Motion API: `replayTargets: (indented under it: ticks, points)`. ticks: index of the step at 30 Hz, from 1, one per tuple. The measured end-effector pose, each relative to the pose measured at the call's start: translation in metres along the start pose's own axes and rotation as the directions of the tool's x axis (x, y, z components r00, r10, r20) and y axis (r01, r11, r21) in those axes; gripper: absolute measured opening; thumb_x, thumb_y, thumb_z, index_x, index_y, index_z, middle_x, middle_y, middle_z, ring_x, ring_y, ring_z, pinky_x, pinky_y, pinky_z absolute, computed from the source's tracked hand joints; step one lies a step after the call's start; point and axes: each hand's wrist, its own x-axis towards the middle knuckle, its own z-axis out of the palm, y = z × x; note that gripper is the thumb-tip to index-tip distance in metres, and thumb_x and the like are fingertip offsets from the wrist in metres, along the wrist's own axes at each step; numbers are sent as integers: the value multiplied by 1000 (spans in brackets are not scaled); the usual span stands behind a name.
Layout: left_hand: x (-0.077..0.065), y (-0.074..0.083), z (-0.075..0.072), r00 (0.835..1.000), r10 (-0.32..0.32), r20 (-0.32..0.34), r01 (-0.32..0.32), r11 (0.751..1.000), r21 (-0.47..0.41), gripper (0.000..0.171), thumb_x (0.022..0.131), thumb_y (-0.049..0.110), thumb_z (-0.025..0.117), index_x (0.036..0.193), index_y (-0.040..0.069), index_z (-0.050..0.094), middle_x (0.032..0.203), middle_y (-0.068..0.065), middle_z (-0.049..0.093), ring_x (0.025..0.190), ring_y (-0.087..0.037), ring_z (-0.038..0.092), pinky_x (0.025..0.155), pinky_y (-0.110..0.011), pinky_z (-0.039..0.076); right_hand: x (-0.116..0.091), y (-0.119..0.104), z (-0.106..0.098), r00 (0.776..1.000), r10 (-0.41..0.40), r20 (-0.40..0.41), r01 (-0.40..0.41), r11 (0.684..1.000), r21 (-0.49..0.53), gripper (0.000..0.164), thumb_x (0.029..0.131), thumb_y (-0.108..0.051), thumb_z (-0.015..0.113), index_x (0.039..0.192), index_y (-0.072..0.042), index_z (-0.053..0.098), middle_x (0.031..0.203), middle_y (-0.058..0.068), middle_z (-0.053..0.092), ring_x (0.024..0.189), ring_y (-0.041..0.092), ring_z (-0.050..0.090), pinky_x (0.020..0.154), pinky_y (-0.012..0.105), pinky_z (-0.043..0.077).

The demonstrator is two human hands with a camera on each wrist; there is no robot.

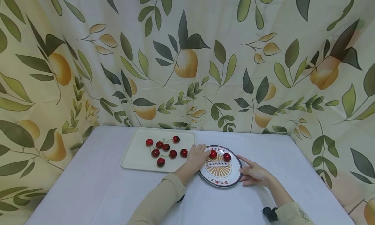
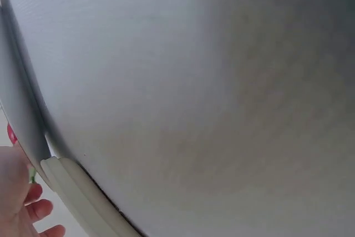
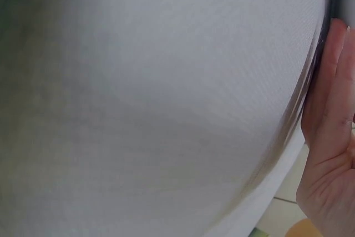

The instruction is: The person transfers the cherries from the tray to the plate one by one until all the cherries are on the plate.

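Observation:
A round white plate [image 1: 220, 181] with a dark rim and red lettering lies on the table. On it sit two red cherries, one cherry [image 1: 213, 154] at the left and another cherry [image 1: 227, 157] to its right. My left hand [image 1: 195, 159] is at the plate's left edge, its fingertips beside the left cherry. Whether they touch it is hard to see. My right hand [image 1: 255, 173] holds the plate's right rim. Each wrist view shows only part of its hand, the left hand [image 2: 16, 198] low at the left and the right hand [image 3: 330, 137] at the right edge.
A pale rectangular tray [image 1: 133, 153] stands left of the plate, with several cherries [image 1: 166, 147] scattered on it, some with stems. White cloth covers the table [image 1: 99, 186]. Behind it hangs a curtain [image 1: 187, 98] printed with fruit and leaves.

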Motion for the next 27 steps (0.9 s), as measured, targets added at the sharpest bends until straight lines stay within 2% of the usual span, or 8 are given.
replayTargets:
  ticks: [4,7,14,18,21,27]
  points:
    - [-4,-7,-4,999,-33,-12,32,998,-52,35,94,42,41,127,33,46,128,2,44,114,-14,40,93,-34,35,1,1,1,1000,-7,8,7,1000,4,65,92,-9,51,146,-20,17,83,12,54,63,18,60,60,34,53]
    - [-7,-17,-8,998,-51,-25,49,995,-84,35,94,42,41,126,30,45,124,0,44,113,-16,39,94,-36,34,1,1,1,1000,-9,9,9,1000,4,65,92,-9,51,146,-20,17,83,12,54,62,18,60,60,34,53]
    - [-24,-53,-6,983,-112,-145,95,988,-121,28,93,39,45,117,24,48,112,-3,43,104,-19,41,87,-37,36,0,1,3,1000,-1,-9,1,1000,-11,66,91,-9,52,146,-20,18,83,12,54,63,19,60,60,34,53]
    - [-38,-76,-1,975,-174,-137,155,978,-137,28,93,38,47,115,21,47,108,-5,43,101,-21,42,86,-39,37,-1,1,2,1000,1,-14,-1,1000,-12,65,91,-9,52,146,-20,18,83,12,54,63,19,60,60,34,53]
    - [-48,-93,1,964,-245,-106,224,958,-178,29,92,36,50,115,19,48,104,-7,44,98,-22,42,86,-41,37,-1,1,1,1000,-4,-11,4,1000,-15,65,91,-9,52,146,-20,17,84,12,54,63,19,60,60,34,53]
    - [-67,-128,8,926,-370,-70,349,913,-210,34,91,31,54,118,14,47,105,-11,42,101,-27,39,88,-47,33,-2,-1,0,1000,-10,-1,10,1000,-16,66,91,-9,51,146,-20,17,84,12,54,63,18,60,60,33,53]
